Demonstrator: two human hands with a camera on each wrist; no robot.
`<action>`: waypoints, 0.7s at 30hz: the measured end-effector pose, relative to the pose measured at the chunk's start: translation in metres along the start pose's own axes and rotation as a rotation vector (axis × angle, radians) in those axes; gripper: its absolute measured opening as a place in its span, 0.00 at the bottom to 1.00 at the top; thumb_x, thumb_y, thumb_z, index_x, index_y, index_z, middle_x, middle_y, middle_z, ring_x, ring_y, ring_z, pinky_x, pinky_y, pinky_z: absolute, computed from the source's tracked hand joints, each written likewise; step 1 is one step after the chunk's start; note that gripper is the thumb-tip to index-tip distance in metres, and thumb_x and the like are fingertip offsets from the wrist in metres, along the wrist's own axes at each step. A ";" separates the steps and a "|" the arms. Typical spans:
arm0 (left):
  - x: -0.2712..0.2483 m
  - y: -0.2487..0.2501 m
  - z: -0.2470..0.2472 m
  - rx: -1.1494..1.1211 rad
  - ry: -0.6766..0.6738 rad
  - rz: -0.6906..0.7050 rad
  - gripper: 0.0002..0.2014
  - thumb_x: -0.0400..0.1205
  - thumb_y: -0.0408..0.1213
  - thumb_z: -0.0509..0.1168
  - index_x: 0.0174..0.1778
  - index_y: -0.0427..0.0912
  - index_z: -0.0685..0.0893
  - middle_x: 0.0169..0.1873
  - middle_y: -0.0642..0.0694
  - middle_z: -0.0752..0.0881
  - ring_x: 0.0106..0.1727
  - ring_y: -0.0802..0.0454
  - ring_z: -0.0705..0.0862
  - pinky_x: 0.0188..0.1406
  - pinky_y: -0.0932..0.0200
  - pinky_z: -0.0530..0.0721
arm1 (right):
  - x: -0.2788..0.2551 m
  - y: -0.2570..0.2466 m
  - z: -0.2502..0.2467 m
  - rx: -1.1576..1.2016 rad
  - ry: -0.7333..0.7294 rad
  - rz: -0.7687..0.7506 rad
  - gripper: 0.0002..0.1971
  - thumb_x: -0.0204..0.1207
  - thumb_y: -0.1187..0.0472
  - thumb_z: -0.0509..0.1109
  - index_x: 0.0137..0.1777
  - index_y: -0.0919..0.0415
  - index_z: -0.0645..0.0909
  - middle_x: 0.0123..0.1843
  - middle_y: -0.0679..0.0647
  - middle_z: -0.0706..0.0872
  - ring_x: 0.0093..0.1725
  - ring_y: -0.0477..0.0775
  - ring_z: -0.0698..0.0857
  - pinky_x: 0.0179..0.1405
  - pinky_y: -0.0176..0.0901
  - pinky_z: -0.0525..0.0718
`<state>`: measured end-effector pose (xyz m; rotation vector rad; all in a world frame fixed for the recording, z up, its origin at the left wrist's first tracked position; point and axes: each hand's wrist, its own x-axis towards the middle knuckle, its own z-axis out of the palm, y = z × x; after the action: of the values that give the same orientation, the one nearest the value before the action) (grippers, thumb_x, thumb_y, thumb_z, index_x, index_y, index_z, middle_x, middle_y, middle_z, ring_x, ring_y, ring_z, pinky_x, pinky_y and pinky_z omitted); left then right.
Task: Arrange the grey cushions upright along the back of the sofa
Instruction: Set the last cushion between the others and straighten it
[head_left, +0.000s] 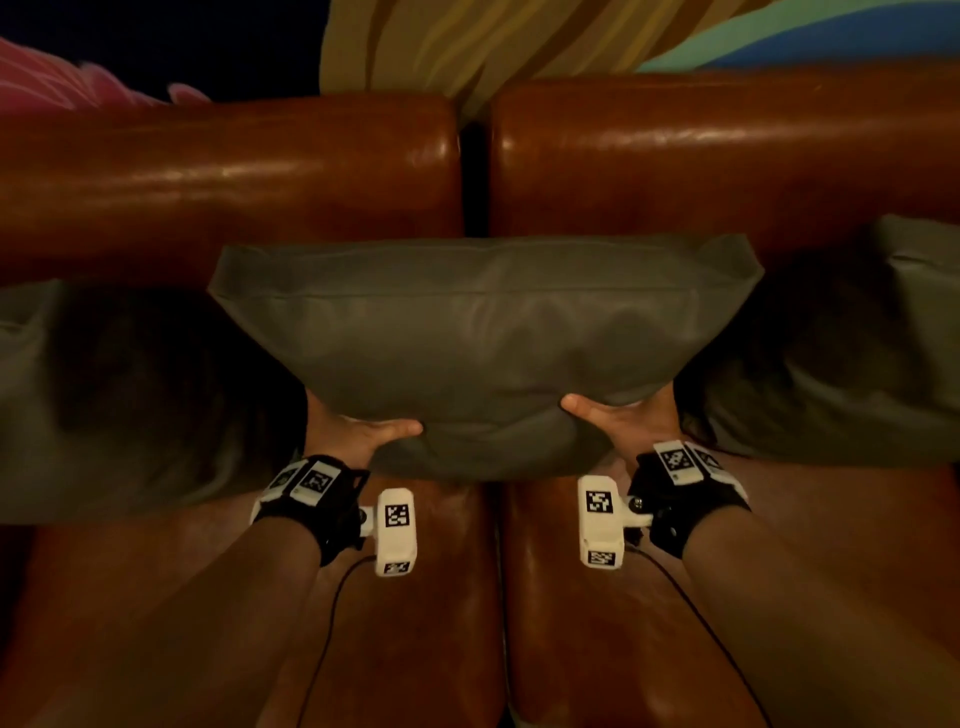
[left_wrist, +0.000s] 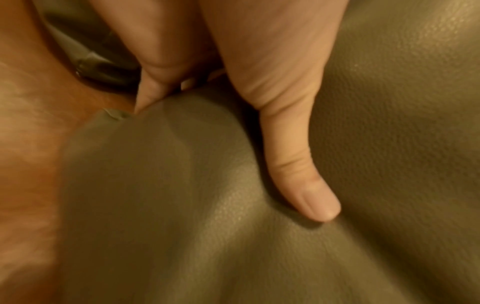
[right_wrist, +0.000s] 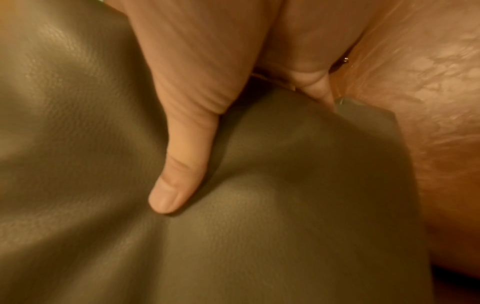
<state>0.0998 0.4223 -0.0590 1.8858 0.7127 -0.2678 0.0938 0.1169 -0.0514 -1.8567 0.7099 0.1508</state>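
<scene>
A grey leather cushion (head_left: 483, 332) stands in the middle of the brown leather sofa, its top edge against the sofa back (head_left: 234, 171). My left hand (head_left: 358, 431) grips its lower left corner, thumb on the front face, fingers tucked behind. My right hand (head_left: 618, 415) grips the lower right corner the same way. The left wrist view shows the left hand's (left_wrist: 233, 82) thumb pressed into the grey cushion (left_wrist: 182, 205). In the right wrist view the right hand's (right_wrist: 207, 82) thumb dents the grey cushion (right_wrist: 259, 226). Two more grey cushions lean at the left (head_left: 119, 395) and the right (head_left: 852, 353).
The sofa back has two sections with a dark gap (head_left: 475, 176) between them. Brown seat cushions (head_left: 597, 623) lie below my forearms. Behind the sofa is a colourful patterned wall (head_left: 519, 41). The brown seat leather (right_wrist: 428, 102) shows beside the right hand.
</scene>
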 end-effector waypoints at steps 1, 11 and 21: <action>-0.004 -0.003 -0.002 -0.009 -0.020 0.005 0.51 0.57 0.23 0.87 0.78 0.31 0.73 0.71 0.39 0.84 0.67 0.47 0.84 0.53 0.76 0.82 | -0.005 -0.001 -0.001 -0.003 -0.037 -0.012 0.44 0.62 0.66 0.90 0.77 0.67 0.73 0.63 0.47 0.78 0.63 0.45 0.77 0.46 0.03 0.66; -0.023 -0.013 -0.002 -0.124 -0.073 0.031 0.37 0.60 0.11 0.81 0.66 0.26 0.79 0.48 0.54 0.87 0.42 0.71 0.88 0.46 0.74 0.88 | -0.020 0.006 -0.009 0.013 -0.157 -0.095 0.29 0.62 0.73 0.88 0.46 0.41 0.78 0.50 0.31 0.83 0.45 0.17 0.84 0.47 0.07 0.73; 0.010 -0.006 -0.001 -0.005 -0.055 -0.079 0.65 0.35 0.54 0.89 0.73 0.37 0.77 0.65 0.46 0.88 0.66 0.48 0.87 0.71 0.52 0.82 | 0.007 0.011 -0.002 -0.041 -0.126 -0.002 0.74 0.25 0.22 0.84 0.78 0.55 0.74 0.73 0.51 0.85 0.72 0.54 0.84 0.82 0.57 0.76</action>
<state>0.1040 0.4280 -0.0682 1.8415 0.7507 -0.3660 0.0931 0.1095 -0.0628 -1.8691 0.6223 0.2803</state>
